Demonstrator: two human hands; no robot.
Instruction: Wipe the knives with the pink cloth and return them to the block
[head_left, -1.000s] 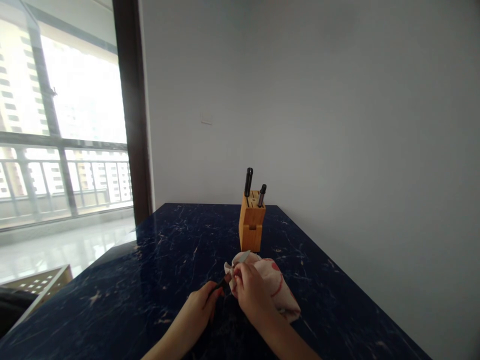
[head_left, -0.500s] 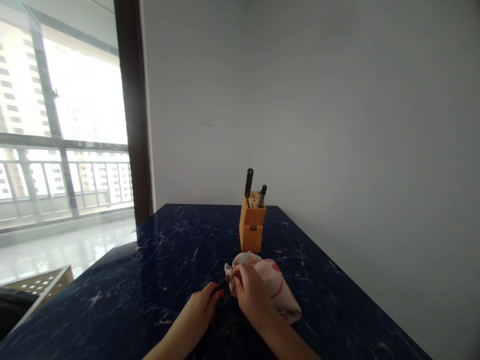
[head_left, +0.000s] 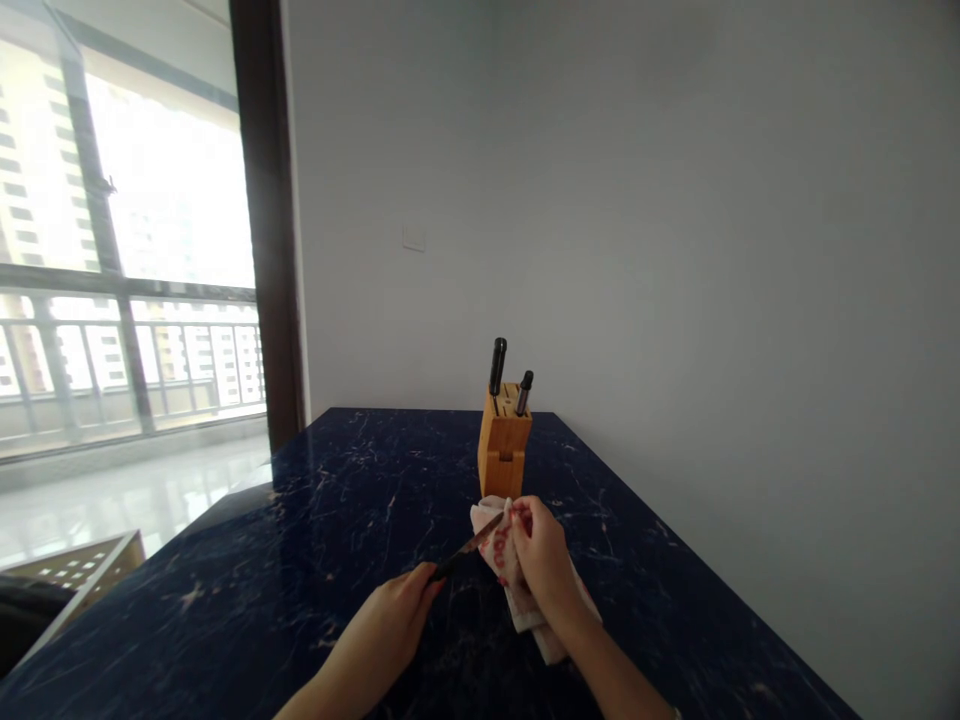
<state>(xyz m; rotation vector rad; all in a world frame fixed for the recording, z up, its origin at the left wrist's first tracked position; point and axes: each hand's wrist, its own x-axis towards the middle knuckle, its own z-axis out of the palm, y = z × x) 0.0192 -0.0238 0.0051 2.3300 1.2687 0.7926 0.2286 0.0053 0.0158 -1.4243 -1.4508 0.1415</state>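
Observation:
My left hand (head_left: 405, 606) is closed around the black handle of a small knife (head_left: 474, 541), whose blade points up and to the right. At the blade's tip, my right hand (head_left: 541, 548) pinches a fold of a white cloth with red lettering (head_left: 501, 560). The rest of that cloth hangs below my right hand and spreads toward the table. Just beyond the cloth stands a wooden knife block (head_left: 502, 455). Two black-handled tools, one taller (head_left: 498, 366) and one shorter (head_left: 524, 393), stick up from its slots.
The dark blue marbled table (head_left: 360, 480) runs back to a grey wall (head_left: 675, 250). A light perforated crate (head_left: 82, 575) stands low at the left, near a large window (head_left: 165, 220). A wall plate (head_left: 414, 238) is on the far wall.
My right hand has slid the cloth along the blade to its tip, away from my left hand. More of the blade is now bare. My left hand has barely moved.

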